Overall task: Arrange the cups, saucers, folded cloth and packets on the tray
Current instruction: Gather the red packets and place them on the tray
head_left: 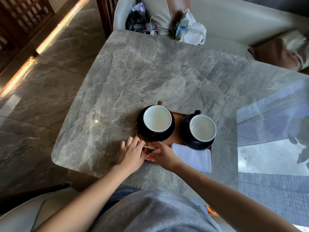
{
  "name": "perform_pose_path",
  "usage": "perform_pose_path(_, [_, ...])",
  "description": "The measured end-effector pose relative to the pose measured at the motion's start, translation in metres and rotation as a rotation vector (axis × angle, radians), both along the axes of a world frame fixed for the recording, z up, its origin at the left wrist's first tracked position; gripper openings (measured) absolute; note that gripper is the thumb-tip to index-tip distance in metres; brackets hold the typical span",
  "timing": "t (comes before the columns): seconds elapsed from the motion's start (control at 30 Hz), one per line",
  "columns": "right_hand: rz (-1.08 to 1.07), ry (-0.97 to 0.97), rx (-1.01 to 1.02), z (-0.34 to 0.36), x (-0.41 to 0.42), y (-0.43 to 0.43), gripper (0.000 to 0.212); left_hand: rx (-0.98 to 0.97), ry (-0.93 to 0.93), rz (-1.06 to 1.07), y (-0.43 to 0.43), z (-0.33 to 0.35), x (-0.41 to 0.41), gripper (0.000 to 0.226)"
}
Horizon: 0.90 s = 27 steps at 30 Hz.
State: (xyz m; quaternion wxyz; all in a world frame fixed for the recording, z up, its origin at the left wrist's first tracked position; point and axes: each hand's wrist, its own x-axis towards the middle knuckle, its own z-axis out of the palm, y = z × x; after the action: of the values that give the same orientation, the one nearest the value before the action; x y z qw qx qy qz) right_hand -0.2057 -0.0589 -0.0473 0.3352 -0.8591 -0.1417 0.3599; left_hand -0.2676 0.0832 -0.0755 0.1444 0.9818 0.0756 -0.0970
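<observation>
Glossy packets (149, 152) btwn both hands

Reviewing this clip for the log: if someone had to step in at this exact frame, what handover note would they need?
Left hand: fingers resting on the packets at the tray's near-left corner.
Right hand: also on the packets, from the other side; whether either hand grips them cannot be told.
On the tray: left cup on its saucer, right cup on its saucer, folded cloth at the near-right edge, overhanging slightly.
Done: cups, saucers, cloth placed.
Left: settle the packets, perhaps square up the cloth.
</observation>
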Motion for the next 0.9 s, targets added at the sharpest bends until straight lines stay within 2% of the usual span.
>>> perform_pose_path(0.13, [-0.271, 0.364, 0.182, 0.014, -0.003, -0.005, 0.037, 0.025, -0.014, 0.009, -0.001, -0.001, 0.001, 0.03])
perform_pose_path(0.27, [-0.43, 0.546, 0.231, 0.021, -0.001, -0.011, 0.039, -0.03, -0.064, -0.032, -0.001, 0.002, -0.002, 0.037])
perform_pose_path(0.47, [-0.46, 0.634, 0.228, 0.024, -0.003, -0.013, 0.039, -0.061, -0.057, -0.076, -0.001, 0.005, -0.006, 0.033])
perform_pose_path(0.6, [-0.431, 0.669, 0.26, 0.023, -0.007, -0.011, 0.017, -0.05, -0.051, -0.081, 0.0, 0.004, -0.005, 0.031])
perform_pose_path(0.7, [-0.443, 0.665, 0.252, 0.021, -0.008, -0.012, 0.011, -0.049, -0.059, -0.078, 0.0, 0.003, -0.004, 0.03])
perform_pose_path(0.8, [-0.459, 0.701, 0.25, 0.022, -0.008, -0.01, 0.022, -0.036, -0.047, -0.076, 0.0, 0.001, -0.004, 0.03])
perform_pose_path(0.9, [-0.42, 0.732, 0.242, 0.027, -0.01, -0.008, 0.016, -0.029, -0.038, -0.081, 0.0, -0.002, -0.005, 0.03])
